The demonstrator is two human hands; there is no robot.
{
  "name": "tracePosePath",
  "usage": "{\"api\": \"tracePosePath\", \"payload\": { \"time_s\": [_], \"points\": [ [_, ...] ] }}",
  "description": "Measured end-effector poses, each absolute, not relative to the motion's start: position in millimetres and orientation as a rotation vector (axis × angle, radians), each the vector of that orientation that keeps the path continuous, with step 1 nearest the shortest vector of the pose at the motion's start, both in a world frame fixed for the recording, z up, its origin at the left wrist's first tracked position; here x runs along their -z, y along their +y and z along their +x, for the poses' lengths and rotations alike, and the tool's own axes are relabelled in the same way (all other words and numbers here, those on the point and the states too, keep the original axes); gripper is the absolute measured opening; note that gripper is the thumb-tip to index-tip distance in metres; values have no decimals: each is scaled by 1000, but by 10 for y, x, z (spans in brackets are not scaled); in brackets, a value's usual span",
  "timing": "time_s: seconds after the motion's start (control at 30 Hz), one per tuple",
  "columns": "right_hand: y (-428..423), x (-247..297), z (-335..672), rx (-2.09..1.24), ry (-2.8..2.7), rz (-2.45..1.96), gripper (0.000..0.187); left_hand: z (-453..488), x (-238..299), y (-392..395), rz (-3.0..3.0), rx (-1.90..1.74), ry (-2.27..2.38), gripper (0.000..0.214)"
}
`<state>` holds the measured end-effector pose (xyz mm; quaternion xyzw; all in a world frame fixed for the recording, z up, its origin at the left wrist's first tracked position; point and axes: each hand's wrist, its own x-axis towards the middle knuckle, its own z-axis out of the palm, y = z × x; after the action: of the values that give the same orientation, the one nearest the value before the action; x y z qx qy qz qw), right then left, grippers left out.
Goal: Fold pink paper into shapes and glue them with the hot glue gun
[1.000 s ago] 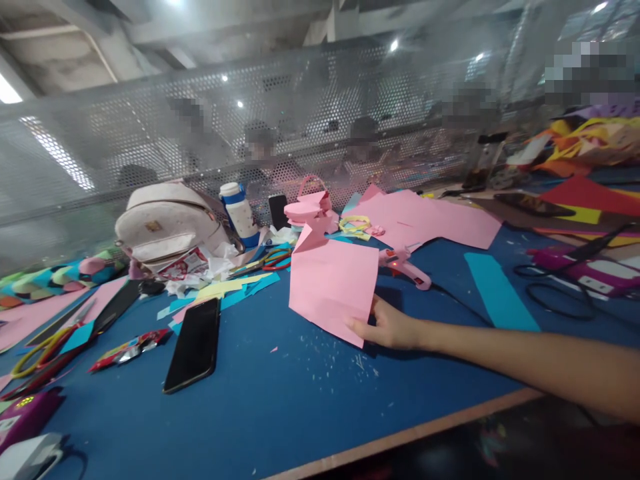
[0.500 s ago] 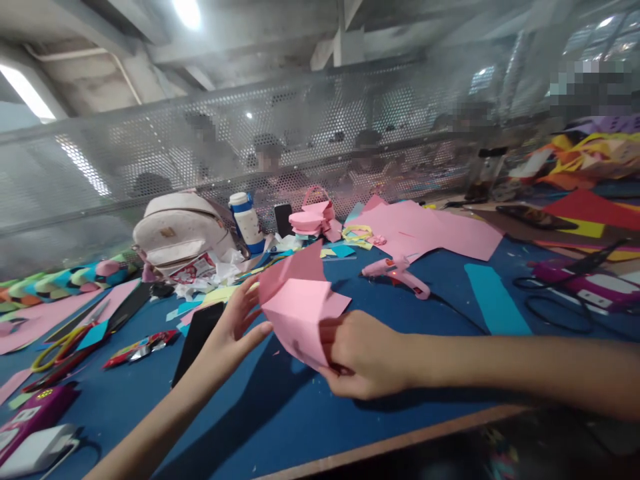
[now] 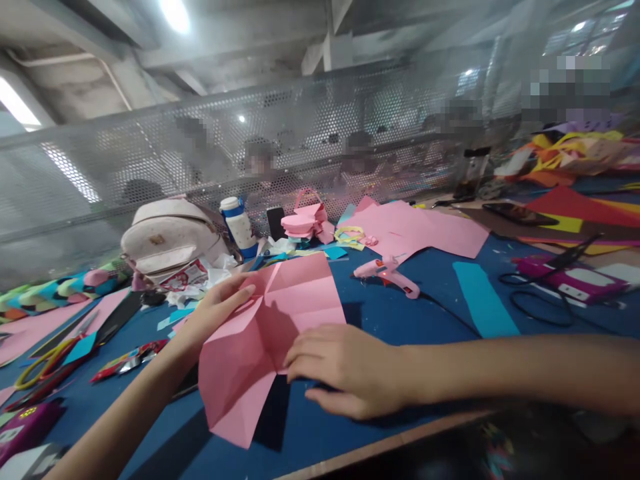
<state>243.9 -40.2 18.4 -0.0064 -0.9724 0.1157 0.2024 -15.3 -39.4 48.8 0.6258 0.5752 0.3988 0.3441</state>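
A creased sheet of pink paper (image 3: 300,290) stands partly unfolded above the blue table, its fold lines running across it. At the sheet's upper left edge, my left hand (image 3: 227,300) pinches it between thumb and fingers. My right hand (image 3: 345,373) lies at the lower right of the sheet, fingers stretched and a little apart, the fingertips at the paper's edge; it grips nothing. Behind my right hand, a pink glue gun (image 3: 387,275) rests on the table with a small orange light showing. A dark phone (image 3: 187,383) is mostly hidden under my left forearm and the paper.
Large pink sheets (image 3: 420,227) and a pink paper basket (image 3: 306,223) lie at the back. A white backpack (image 3: 173,237) and a bottle (image 3: 239,227) stand behind left. Yellow-handled scissors (image 3: 47,363) lie left; a blue strip (image 3: 485,300) and purple power strip (image 3: 570,280) lie right.
The pink paper has opened out from its folded shape and turned. My left hand has closed on its upper edge. My right hand has let go of it and spread its fingers.
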Motion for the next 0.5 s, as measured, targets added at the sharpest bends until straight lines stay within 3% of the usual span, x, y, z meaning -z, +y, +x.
{"api": "tracePosePath", "payload": {
  "time_s": [0.13, 0.2, 0.37, 0.5],
  "points": [
    [-305, -275, 2749, -428, -2480, -356, 14, -237, -450, -380, 1496, -974, 1546, 49],
    [-261, -236, 2865, -434, -2309, -546, 19, -270, -432, -375, 1451, -1003, 1565, 49],
    [-154, -16, 2972, -760, -2143, -800, 64, -311, -409, -380, 1493, -1112, 1678, 48],
    [-115, 58, 2911, -1080, -2126, -730, 102, -276, -427, -373, 1600, -1077, 1686, 47]
  ]
}}
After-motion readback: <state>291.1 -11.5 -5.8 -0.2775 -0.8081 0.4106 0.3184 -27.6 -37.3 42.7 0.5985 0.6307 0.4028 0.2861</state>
